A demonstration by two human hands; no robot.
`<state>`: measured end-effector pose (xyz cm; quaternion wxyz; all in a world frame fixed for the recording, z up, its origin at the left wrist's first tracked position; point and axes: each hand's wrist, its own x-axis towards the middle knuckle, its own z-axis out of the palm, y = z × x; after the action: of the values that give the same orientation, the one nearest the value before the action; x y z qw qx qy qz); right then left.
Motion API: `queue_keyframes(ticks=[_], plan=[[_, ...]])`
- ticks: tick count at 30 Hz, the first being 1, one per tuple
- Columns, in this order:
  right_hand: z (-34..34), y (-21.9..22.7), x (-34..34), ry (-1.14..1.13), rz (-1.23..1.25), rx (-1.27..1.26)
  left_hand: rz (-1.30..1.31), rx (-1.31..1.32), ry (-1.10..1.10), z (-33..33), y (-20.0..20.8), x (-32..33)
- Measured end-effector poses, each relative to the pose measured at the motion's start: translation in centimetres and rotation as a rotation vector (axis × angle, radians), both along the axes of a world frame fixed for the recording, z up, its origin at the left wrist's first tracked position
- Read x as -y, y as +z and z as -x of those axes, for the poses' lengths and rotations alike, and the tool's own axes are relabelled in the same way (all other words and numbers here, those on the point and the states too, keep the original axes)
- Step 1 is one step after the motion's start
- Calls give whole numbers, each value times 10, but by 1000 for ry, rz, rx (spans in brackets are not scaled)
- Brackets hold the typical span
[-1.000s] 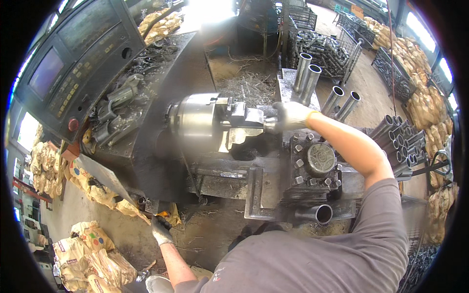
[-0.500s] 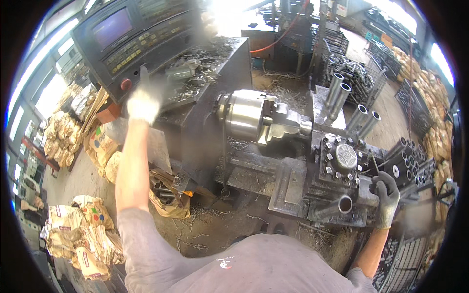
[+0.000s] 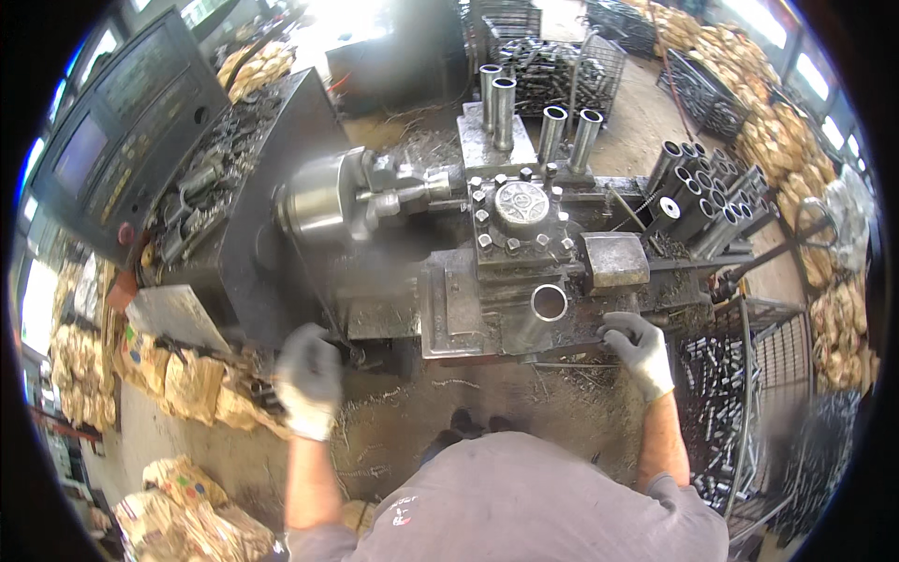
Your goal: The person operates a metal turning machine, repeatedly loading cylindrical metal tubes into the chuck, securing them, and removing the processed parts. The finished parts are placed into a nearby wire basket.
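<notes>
My left hand (image 3: pixel 311 379), in a grey and white work glove, hangs in front of the lathe below the chuck. Motion smears its fingers, and nothing shows in it. My gloved right hand (image 3: pixel 639 356) is at the front edge of the carriage, near a metal tube (image 3: pixel 549 302) tilted upright there; its fingers are apart and hold nothing I can see. Farther back stands the bolted tool post (image 3: pixel 521 203). The shiny lathe chuck (image 3: pixel 323 199) at left looks blurred, and the part at its jaws (image 3: pixel 389 197) cannot be made out clearly.
A control panel (image 3: pixel 103 159) rises at far left, beside a headstock covered in metal chips (image 3: pixel 211 178). Several tubes (image 3: pixel 503 112) stand behind the tool post; more (image 3: pixel 716 201) are bunched at right. A wire cage (image 3: pixel 782 356) of small parts stands near my right arm.
My left hand has come down from the control panel to the lathe's front. My right hand has left the block beside the tool post. The view has swung right, and the chuck now looks blurred.
</notes>
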<state>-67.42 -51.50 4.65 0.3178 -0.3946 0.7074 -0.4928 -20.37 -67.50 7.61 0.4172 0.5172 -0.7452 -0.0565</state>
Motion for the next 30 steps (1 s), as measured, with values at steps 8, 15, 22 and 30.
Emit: queue_keyframes(ticks=[8,15,22,30], plan=[[-14,-43,51,418,106,-158,-1269,-220,518,-65,-314,-272],[-88,-72,81,580,78,-442,-1429,-256,974,-84,-381,-496],[-334,-93,-40,1389,-14,-385,-1209,-847,1402,-16,-388,-691],[-535,-90,-284,2526,355,-461,-1025,-1275,2114,150,-413,-896]])
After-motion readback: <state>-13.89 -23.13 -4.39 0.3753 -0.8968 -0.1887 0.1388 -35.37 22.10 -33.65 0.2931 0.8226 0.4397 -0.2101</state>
